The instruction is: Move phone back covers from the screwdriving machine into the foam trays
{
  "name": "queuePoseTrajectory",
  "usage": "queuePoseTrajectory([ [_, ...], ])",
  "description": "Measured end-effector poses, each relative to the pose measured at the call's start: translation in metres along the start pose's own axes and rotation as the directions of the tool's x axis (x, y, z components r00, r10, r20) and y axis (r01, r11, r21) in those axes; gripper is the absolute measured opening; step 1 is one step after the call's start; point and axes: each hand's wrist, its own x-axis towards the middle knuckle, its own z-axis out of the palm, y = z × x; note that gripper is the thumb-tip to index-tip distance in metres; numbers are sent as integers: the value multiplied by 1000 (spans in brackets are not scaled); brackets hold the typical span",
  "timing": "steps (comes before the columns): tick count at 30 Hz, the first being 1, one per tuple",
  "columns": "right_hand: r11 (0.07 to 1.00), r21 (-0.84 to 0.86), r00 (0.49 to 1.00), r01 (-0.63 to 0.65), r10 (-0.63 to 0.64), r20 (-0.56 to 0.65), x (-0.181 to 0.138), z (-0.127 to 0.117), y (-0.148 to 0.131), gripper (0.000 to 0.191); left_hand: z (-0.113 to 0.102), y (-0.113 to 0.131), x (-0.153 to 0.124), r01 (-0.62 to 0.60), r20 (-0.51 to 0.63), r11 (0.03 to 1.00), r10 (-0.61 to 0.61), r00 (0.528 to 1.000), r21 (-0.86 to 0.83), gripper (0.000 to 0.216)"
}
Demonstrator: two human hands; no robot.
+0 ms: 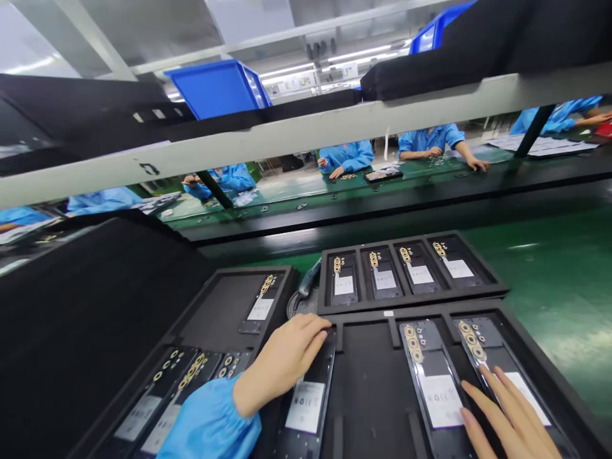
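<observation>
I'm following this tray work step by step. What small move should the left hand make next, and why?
Probably slide the phone back cover rightward into the empty slot: the left hand rests on its top end, and it lies over the tray's left edge.

Your left hand (282, 363), blue-sleeved, lies palm down with fingers curled forward. Your right hand (511, 421) lies flat at lower right, fingers extended and spread.

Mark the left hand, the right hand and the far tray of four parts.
left hand (282, 363), head view, back of the hand
right hand (509, 417), head view, base of its fingers
far tray (497, 288), head view, front right rim
</observation>
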Motion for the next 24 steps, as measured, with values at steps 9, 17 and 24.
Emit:
queuePoseTrajectory([
  [9, 996, -80, 999, -47, 46, -15, 23, -17, -16, 32, 14, 3, 2, -324, 124, 942, 312, 942, 90, 29],
  [17, 985, -31, 985, -173, 173, -3, 34, -26, -27, 26, 23, 6, 12, -293, 31, 956, 294, 955, -27, 24],
  [24, 981, 20, 972, -193, 188, 143, 20, -21, -20, 52, 63, 71, 30, 284, 333, 523, 1, 943, -804, 55],
])
